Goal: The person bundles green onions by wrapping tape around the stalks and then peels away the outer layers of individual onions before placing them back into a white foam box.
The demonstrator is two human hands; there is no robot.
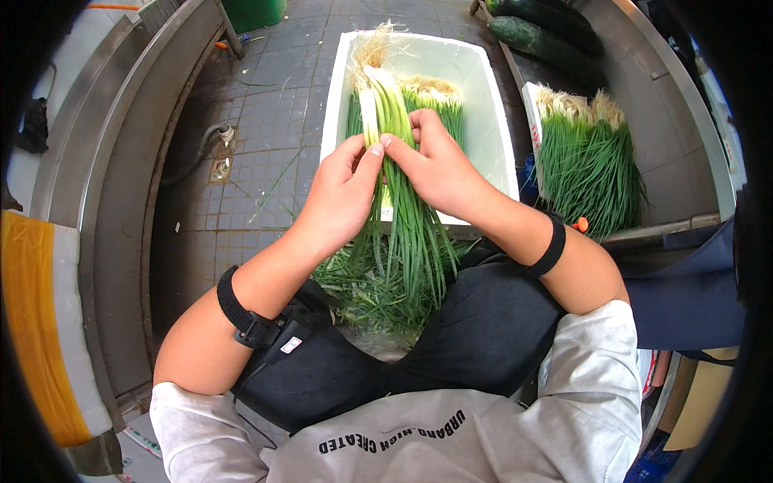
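Note:
Both my hands grip one bunch of green onions (392, 115), its pale roots pointing away from me and its long leaves hanging down towards my lap. My left hand (347, 190) pinches the stems from the left. From the right, my right hand (441, 163) wraps the thicker part, and the two thumbs meet at the middle. Beneath the bunch stands a white foam box (492, 121) holding more green onions (447, 108) with their roots at the far side. A heap of loose green leaves and trimmings (386, 296) lies between my knees.
To the right, a large pile of green onions (589, 163) rests on a white foam piece beside several dark green winter melons (543, 42). A metal counter side (121, 151) runs along the left. A hose (205, 145) and stray leaves lie on the tiled floor (272, 121). A green bin (253, 13) stands far back.

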